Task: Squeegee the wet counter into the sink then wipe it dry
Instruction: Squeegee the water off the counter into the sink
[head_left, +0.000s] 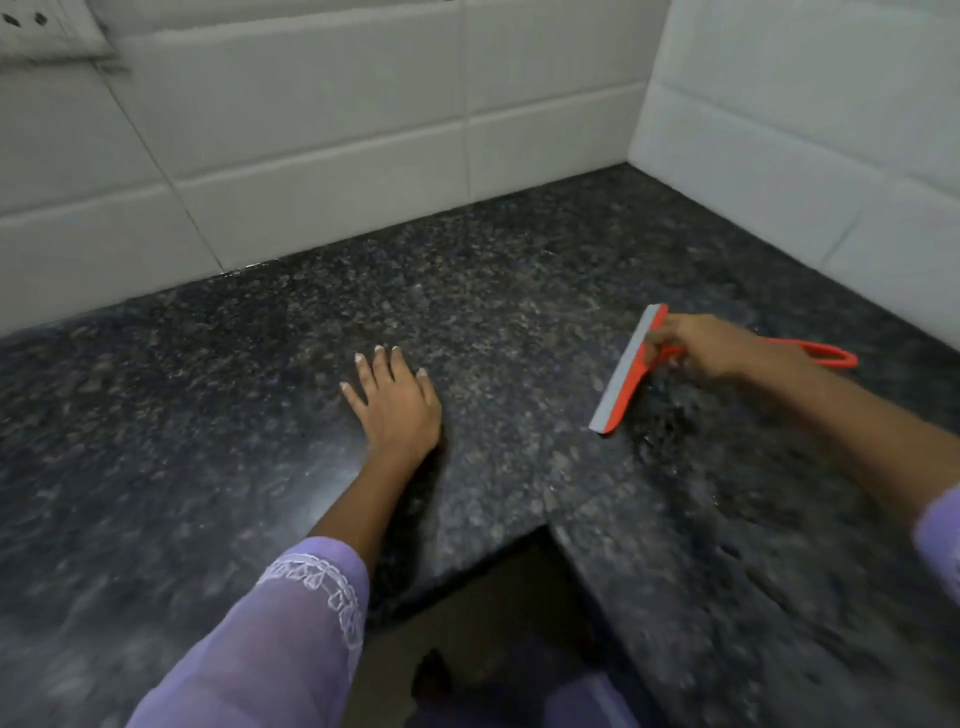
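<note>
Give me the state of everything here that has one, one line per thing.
squeegee: held, blade on the counter
right hand: gripping the squeegee near its blade
left hand: open, flat on the counter
counter: glossy; wetness unclear through blur

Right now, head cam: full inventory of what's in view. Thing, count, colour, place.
squeegee: 1, orange with grey blade, on the counter at right, blade edge down, held by the right hand
counter: 1, dark speckled stone, L-shaped, fills the middle of the view
wall tiles: many, white, behind the counter and along its right side
socket plate: 1, white, top left on the wall, blurred
sink: not in view
cloth: not in view
left hand: 1, flat on the counter, fingers spread, lilac sleeve
right hand: 1, gripping the squeegee near its blade
</note>
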